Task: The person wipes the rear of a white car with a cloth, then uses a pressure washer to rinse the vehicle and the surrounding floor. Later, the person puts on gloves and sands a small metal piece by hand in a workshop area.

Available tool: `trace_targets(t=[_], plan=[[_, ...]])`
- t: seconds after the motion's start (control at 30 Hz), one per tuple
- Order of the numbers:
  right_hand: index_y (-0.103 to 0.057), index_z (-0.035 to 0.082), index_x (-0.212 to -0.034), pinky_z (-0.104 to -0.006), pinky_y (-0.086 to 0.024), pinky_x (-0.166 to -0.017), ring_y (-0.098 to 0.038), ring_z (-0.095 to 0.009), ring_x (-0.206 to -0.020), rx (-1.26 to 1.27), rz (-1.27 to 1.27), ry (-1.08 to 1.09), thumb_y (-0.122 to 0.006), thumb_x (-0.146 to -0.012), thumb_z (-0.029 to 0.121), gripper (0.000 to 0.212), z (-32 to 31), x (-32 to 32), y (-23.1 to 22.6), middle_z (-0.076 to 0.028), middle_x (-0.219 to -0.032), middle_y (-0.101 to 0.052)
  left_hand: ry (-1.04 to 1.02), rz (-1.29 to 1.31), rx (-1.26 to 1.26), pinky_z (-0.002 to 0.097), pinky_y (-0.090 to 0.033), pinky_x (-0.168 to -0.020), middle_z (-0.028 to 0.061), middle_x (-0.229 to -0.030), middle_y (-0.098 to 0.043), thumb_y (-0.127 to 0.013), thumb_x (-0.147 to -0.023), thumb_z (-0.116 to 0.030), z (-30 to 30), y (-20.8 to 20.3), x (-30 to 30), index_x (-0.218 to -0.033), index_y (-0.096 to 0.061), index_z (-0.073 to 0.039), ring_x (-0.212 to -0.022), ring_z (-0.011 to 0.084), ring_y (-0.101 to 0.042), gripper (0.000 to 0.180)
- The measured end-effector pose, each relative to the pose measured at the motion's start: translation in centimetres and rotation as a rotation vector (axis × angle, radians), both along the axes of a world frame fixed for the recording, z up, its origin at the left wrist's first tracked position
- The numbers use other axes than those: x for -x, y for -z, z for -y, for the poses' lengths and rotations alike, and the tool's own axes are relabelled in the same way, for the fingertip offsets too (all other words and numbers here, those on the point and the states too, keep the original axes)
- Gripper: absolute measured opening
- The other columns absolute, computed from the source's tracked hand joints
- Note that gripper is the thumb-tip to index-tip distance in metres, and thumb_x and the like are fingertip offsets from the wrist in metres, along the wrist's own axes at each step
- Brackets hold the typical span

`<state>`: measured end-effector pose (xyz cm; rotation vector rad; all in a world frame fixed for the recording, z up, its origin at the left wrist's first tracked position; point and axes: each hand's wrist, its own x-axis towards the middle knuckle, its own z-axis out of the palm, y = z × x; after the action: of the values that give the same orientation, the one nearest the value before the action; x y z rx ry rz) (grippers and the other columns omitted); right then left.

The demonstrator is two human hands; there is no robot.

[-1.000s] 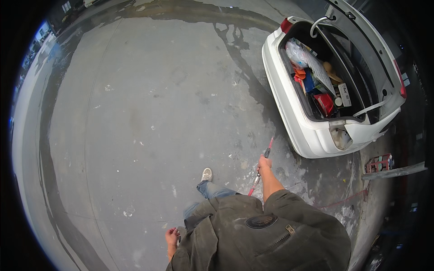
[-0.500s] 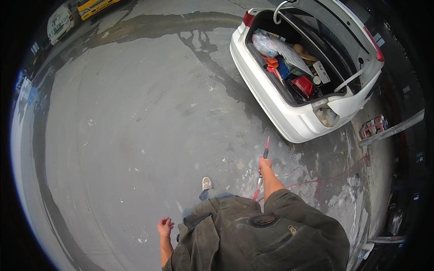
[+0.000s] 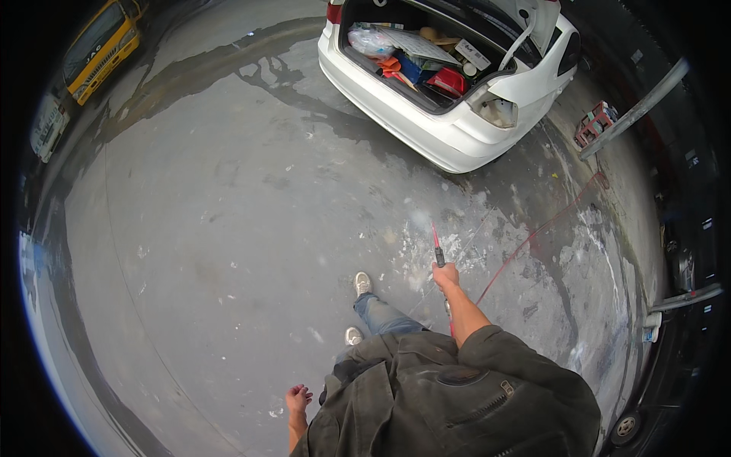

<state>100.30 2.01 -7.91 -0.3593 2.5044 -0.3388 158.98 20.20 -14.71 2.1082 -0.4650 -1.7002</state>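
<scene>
My right hand (image 3: 446, 275) is closed round a spray wand (image 3: 438, 257) with a dark grip and a thin red tip, held out in front of me over the floor. Just beyond the tip is a faint whitish haze, perhaps spray. Behind the hand, a metal fitting and a red piece run down toward my jacket, which hides their end. Low at my left side hangs my left hand (image 3: 298, 397), with nothing visible in it, its fingers loosely bent and apart. Ahead stands a white car (image 3: 411, 126) with its boot raised; the right tail-light socket (image 3: 493, 110) is bare.
In the boot lie a clear plastic bag (image 3: 371, 43), a red tail-light (image 3: 448, 81) and boxes. A red hose (image 3: 533, 232) trails over the stained concrete floor (image 3: 213, 228) at right. Beyond are a red crate (image 3: 595, 124), a post (image 3: 640, 108) and a yellow truck (image 3: 99, 53).
The white car has shifted up and left in view, and the truck shows more fully. Both my shoes now show. The wand stays in my right hand, with haze now at its tip.
</scene>
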Motion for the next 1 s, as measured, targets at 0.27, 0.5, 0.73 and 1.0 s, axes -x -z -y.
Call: trace_targets(t=[0.27, 0.5, 0.73, 1.0], plan=[[-0.067, 0.006, -0.110, -0.0467, -0.052, -0.091, -0.064, -0.037, -0.108, -0.027, -0.037, -0.062, -0.063, -0.086, 0.047, 0.048, -3.9, 1.9, -5.5, -0.019, -0.114, -0.068, 0.173, 0.104, -0.018, 0.0335, -0.056, -0.056, 0.0095, -0.088, -0.068, -0.061, -0.090, -0.008, -0.2, -1.7, 0.6, -0.109, -0.059, -0.002, -0.070, 0.0236, -0.070, 0.020], [-0.069, 0.004, -0.107, -0.0465, -0.052, -0.089, -0.065, -0.039, -0.105, 0.027, 0.049, -0.106, -0.064, -0.085, 0.046, 0.048, -9.5, 9.7, -4.7, -0.022, -0.108, -0.068, 0.399, 0.188, 0.099, 0.0329, -0.056, -0.059, 0.0106, -0.093, -0.069, -0.061, -0.089, -0.009, 10.8, -2.4, 9.7, -0.111, -0.060, 0.000, -0.073, 0.0219, -0.071, 0.023], [-0.071, 0.003, -0.100, -0.0501, -0.052, -0.085, -0.065, -0.042, -0.100, 0.083, 0.113, -0.131, -0.064, -0.084, 0.046, 0.047, -17.1, 20.1, -3.2, -0.024, -0.101, -0.069, 0.671, 0.161, 0.239, 0.0308, -0.057, -0.065, 0.0114, -0.098, -0.070, -0.062, -0.088, -0.011, 16.4, -5.8, 33.5, -0.113, -0.062, 0.002, -0.079, 0.0206, -0.072, 0.028], [-0.071, 0.003, -0.098, -0.0510, -0.052, -0.083, -0.065, -0.043, -0.096, 0.095, 0.130, -0.155, -0.065, -0.084, 0.046, 0.045, -23.6, 30.3, -1.8, -0.024, -0.098, -0.069, 1.344, -0.031, 0.415, 0.0327, -0.056, -0.073, 0.0088, -0.106, -0.070, -0.063, -0.093, -0.021, 14.9, -9.9, 60.9, -0.117, -0.062, -0.002, -0.086, 0.0188, -0.071, 0.031]])
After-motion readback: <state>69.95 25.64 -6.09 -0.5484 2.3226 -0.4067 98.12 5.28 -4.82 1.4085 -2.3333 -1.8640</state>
